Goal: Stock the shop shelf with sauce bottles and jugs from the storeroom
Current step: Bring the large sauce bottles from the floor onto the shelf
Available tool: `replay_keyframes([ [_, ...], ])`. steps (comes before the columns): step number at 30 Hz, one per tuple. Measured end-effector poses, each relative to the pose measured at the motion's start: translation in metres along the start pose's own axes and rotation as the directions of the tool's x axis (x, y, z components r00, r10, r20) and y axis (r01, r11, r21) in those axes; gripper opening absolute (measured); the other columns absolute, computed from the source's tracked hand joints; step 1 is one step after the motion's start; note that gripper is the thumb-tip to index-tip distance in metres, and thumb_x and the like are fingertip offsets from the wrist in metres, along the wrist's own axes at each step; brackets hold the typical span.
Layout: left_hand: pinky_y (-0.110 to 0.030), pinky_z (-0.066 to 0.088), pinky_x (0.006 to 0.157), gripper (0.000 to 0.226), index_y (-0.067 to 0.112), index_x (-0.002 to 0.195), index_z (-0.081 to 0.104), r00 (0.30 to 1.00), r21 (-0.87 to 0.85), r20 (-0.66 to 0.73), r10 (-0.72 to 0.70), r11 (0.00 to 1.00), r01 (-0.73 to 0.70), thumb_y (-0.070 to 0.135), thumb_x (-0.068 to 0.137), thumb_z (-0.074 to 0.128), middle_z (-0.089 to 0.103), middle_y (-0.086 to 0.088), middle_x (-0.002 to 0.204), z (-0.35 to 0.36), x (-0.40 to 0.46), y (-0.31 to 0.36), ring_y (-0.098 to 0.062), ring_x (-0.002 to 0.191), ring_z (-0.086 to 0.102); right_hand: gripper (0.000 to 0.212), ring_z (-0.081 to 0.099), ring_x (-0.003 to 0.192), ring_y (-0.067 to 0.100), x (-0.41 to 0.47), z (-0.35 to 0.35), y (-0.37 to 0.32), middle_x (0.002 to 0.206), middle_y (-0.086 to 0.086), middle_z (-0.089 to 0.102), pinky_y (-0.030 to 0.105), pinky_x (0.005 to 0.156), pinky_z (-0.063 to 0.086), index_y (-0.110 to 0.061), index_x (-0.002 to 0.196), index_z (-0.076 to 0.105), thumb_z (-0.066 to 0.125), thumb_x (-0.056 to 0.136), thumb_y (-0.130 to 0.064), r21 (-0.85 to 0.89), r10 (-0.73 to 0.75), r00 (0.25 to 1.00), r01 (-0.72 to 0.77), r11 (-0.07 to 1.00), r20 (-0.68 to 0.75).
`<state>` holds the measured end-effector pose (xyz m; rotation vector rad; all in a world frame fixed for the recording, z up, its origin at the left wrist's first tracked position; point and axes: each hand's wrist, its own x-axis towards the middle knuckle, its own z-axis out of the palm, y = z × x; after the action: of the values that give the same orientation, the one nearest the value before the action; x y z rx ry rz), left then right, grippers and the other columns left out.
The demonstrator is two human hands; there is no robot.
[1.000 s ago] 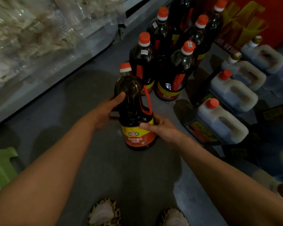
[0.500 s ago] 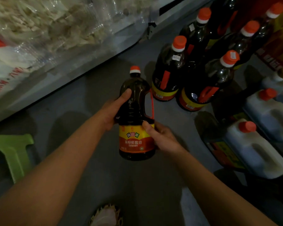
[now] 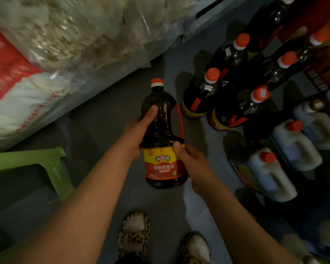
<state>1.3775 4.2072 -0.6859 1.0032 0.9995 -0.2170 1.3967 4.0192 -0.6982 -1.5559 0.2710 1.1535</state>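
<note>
Both hands hold one dark soy sauce bottle [image 3: 165, 138] above the floor [image 3: 95, 119]: left hand [image 3: 136, 136] grips its neck, right hand [image 3: 193, 164] grips the label. At right stand at least five more capped soy sauce bottles [image 3: 202, 94] and three white jugs [image 3: 271, 174].

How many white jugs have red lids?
2. Both stand on the floor at the right: the nearer jug and the second jug just behind it. The gold-lidded jug farther back doesn't count; the picture's edge may hide more.
</note>
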Motion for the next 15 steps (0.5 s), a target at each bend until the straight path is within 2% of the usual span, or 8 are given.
replay_keyframes([
  [4,-0.040,0.053,0.095,0.092,0.018,0.122,0.064,0.997,-0.024,-0.075,-0.024,0.999,0.022,0.067,0.046,0.078,0.074,-0.006,0.110,0.014,-0.076,0.042,-0.023,0.104,0.070,0.053,0.073,0.104,0.016,-0.069,0.008,-0.043,0.114,-0.004,0.076,0.040,0.095,0.057,-0.032,0.125,0.066,0.070,0.080,-0.059,0.006,0.000,1.000,0.000,1.000,0.018],
  [8,-0.032,0.053,0.085,0.067,0.020,0.109,0.069,0.997,0.000,-0.075,0.003,1.000,-0.003,0.060,0.056,0.078,0.077,0.000,0.098,0.017,-0.162,0.086,-0.019,0.097,0.072,0.041,0.074,0.100,0.015,-0.150,0.020,-0.094,0.109,-0.003,0.077,0.035,0.089,0.057,-0.028,0.122,0.068,0.068,0.088,-0.050,-0.011,0.007,0.999,-0.006,1.000,0.043],
  [12,-0.033,0.052,0.086,0.065,0.013,0.115,0.069,0.998,-0.008,-0.032,0.045,0.999,-0.045,0.047,0.061,0.080,0.077,-0.006,0.103,0.018,-0.255,0.131,-0.022,0.101,0.072,0.041,0.074,0.100,0.017,-0.235,0.034,-0.147,0.109,0.000,0.077,0.037,0.091,0.056,-0.027,0.118,0.069,0.069,0.084,-0.051,-0.050,-0.018,0.997,0.022,0.999,0.075],
  [15,-0.032,0.052,0.084,0.056,0.012,0.111,0.070,0.994,-0.019,-0.030,0.103,0.994,-0.103,0.036,0.062,0.081,0.076,-0.007,0.103,0.019,-0.332,0.168,-0.024,0.102,0.071,0.045,0.074,0.102,0.020,-0.302,0.047,-0.191,0.109,0.002,0.078,0.038,0.093,0.056,-0.024,0.119,0.069,0.068,0.082,-0.050,-0.092,-0.064,0.990,0.076,0.993,0.129],
])
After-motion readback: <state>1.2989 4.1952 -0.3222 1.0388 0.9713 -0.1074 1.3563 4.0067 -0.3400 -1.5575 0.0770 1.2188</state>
